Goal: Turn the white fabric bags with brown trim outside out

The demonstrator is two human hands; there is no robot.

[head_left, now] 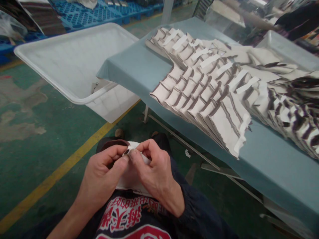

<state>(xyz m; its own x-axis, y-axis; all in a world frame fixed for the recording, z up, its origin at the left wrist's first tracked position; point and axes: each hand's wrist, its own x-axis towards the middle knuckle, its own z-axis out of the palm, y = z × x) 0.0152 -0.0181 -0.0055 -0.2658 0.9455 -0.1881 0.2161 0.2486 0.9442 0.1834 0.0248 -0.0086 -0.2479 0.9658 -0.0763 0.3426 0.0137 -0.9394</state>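
Over my lap, a piece of white fabric with a dark brown edge (128, 177) is pinched between both hands. My left hand (106, 171) closes thumb and forefinger on its upper edge, beside a small dark spot. Right against it, my right hand (154, 166) grips the same edge with thumb and bent fingers. The fingertips of the two hands almost meet. A brown strip (114, 143) curves up behind my left fingers. The lower part of the fabric hangs down against my printed apron (129, 215).
To the right, a table with a blue-grey cover (129, 63) bears overlapping stacks of white, brown-edged pieces (194, 89). A large white plastic bin (52, 63) stands at the left by the table's end. Blue pallets (99, 15) lie behind. A yellow line (62, 166) crosses the green floor.
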